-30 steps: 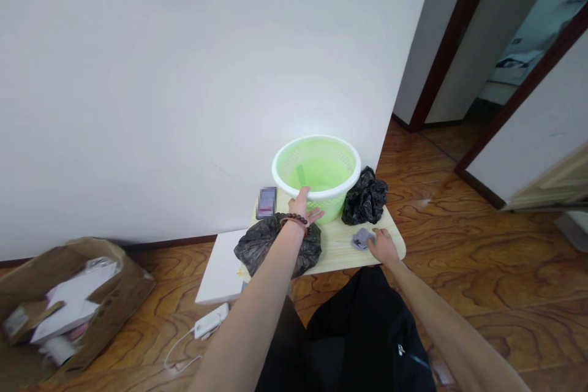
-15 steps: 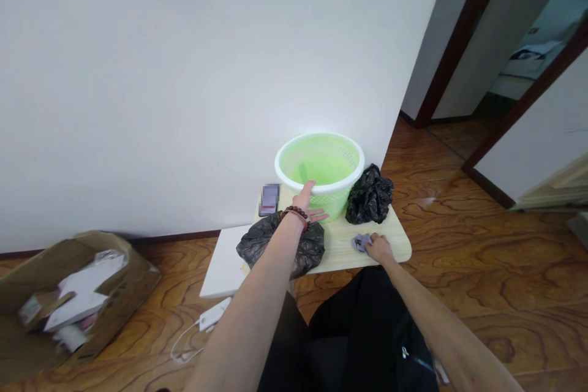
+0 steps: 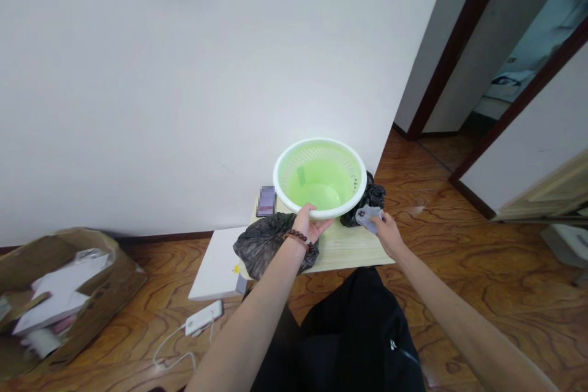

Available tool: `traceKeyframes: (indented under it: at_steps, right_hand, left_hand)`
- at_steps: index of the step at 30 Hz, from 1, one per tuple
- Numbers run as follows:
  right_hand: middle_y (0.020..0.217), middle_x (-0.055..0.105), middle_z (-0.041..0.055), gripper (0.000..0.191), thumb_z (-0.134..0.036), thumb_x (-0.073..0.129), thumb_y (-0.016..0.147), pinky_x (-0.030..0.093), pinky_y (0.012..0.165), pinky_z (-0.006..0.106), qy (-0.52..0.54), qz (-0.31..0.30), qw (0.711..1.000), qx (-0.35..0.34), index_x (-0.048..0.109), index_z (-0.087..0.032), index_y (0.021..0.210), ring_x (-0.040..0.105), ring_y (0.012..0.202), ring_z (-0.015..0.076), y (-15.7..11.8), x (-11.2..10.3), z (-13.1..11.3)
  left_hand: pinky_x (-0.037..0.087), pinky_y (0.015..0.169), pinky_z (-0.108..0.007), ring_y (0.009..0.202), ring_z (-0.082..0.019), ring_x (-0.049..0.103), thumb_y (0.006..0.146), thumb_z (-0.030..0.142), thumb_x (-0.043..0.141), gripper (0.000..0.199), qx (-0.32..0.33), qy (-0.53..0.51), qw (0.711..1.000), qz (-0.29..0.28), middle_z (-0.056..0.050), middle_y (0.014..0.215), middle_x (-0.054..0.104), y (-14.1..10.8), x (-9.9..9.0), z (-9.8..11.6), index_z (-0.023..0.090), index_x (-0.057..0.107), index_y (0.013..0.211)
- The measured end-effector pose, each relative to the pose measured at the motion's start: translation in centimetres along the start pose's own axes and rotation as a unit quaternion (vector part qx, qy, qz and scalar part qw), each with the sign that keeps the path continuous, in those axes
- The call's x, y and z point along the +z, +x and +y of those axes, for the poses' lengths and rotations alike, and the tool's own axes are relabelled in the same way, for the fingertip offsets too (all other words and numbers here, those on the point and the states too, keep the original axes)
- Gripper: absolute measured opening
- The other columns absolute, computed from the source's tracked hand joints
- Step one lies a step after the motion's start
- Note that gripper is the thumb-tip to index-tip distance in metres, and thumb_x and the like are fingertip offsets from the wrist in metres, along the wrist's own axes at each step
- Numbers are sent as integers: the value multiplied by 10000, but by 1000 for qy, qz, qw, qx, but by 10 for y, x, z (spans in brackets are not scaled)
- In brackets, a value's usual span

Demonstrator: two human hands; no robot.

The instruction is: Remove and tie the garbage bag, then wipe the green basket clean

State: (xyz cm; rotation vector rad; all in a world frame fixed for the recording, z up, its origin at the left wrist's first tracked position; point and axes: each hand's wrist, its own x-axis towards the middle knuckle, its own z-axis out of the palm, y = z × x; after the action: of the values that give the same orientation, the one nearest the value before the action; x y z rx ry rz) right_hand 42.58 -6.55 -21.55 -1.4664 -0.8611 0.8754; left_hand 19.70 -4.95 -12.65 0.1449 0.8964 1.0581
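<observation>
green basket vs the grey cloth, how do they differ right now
The green basket is far larger than the grey cloth. The basket looks stiff, white-rimmed and pierced with holes; the cloth looks soft, with a dark mark on it. The left hand grips the basket at its near edge, while the right hand pinches the cloth. Both are held by the hands.
</observation>
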Motion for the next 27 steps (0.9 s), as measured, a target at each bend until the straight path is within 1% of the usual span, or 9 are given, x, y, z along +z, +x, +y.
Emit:
traceKeyframes:
  at_steps: [4, 7, 11, 13, 15, 17, 20, 24, 27]
  right_hand:
    - [744, 625, 28, 263, -399, 596, 674, 487, 623, 297, -63, -8, 997, -37, 554, -155, 762, 583, 699, 170, 1, -5, -37]
    - [734, 620, 31, 258, -416, 562, 704, 475, 629, 294, -121, -12, 991, -56, 555, -159, 729, 575, 714, 178, -9, -9, -37]
    - [787, 624, 44, 258, -413, 537, 745, 477, 644, 309, -80, 11, 995, -64, 526, -160, 792, 582, 731, 182, -18, -6, -35]
    - [841, 622, 54, 256, -403, 529, 767, 479, 676, 328, -63, 48, 991, -105, 499, -164, 851, 584, 753, 179, -19, -2, -47]
    - [925, 614, 68, 233, -377, 524, 786, 469, 744, 351, -70, 81, 977, -185, 471, -174, 887, 579, 823, 181, -18, 3, -68]
    - [1042, 592, 81, 168, -322, 504, 809, 435, 836, 366, -89, 69, 952, -284, 451, -189, 898, 558, 943, 188, -17, 7, -90]
    - [1112, 573, 76, 97, -212, 454, 825, 393, 904, 367, -170, -24, 906, -386, 459, -205, 921, 525, 1034, 190, -16, 12, -112]
    - [1016, 613, 75, 181, -197, 441, 842, 392, 905, 378, -335, -192, 812, -437, 520, -196, 1005, 539, 984, 207, -15, 15, -113]
    - [1069, 605, 92, 314, -286, 426, 884, 348, 955, 408, -391, -246, 751, -472, 491, -184, 1173, 514, 1031, 219, -18, 16, -108]
  left_hand:
    - [555, 756, -415, 972, -254, 618, 664, 121, 567, 445, 35, -24, 999, -14, -87, 1065, 619, -7, 3, -4, 190, 449, 1087]
    - [555, 749, -429, 971, -260, 617, 657, 97, 575, 452, 45, -23, 999, -12, -94, 1069, 619, -11, 4, -2, 182, 452, 1084]
    - [559, 728, -421, 932, -259, 631, 649, 78, 586, 430, 52, -9, 999, -2, -110, 1038, 627, -11, 2, -4, 161, 462, 1053]
    - [560, 729, -408, 906, -247, 641, 643, 77, 599, 425, 57, -3, 998, -3, -104, 1025, 633, -8, 2, -8, 163, 470, 1038]
    - [562, 722, -399, 870, -241, 652, 630, 74, 616, 436, 59, 2, 998, -2, -101, 1005, 640, -4, 3, -14, 160, 473, 1033]
    - [565, 702, -397, 824, -240, 661, 616, 71, 630, 458, 59, 7, 998, 4, -104, 978, 644, 0, 6, -21, 154, 467, 1037]
    - [567, 683, -383, 768, -216, 665, 608, 66, 637, 485, 73, 6, 997, 14, -83, 966, 642, 4, 11, -28, 168, 458, 1047]
    - [567, 680, -358, 755, -185, 658, 614, 61, 642, 542, 99, 0, 995, 23, -63, 979, 628, 1, 12, -32, 197, 422, 1090]
    - [569, 646, -388, 746, -183, 655, 608, 85, 669, 716, 146, 13, 988, 55, -42, 1034, 602, -3, 9, -31, 275, 307, 1195]
